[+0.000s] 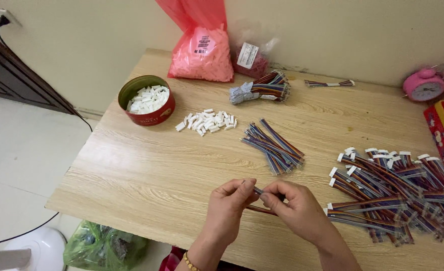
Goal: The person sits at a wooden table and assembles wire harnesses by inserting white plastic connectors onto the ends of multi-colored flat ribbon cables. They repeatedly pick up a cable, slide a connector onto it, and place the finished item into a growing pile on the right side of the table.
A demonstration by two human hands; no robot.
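2 hands [227,208] [297,208] pinch ribbon cable [260,209] near table edge [131,228].

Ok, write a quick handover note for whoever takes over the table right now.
Left hand and right hand: both pinch one multicoloured wire strip between the fingertips.
Unfitted strips lie mid-table; loose white connectors beside the red tin, which holds more.
Done: a large pile of strips with white ends at the right.
Left: the strip in hand, the unfitted ones, and the tied bundle at the back.
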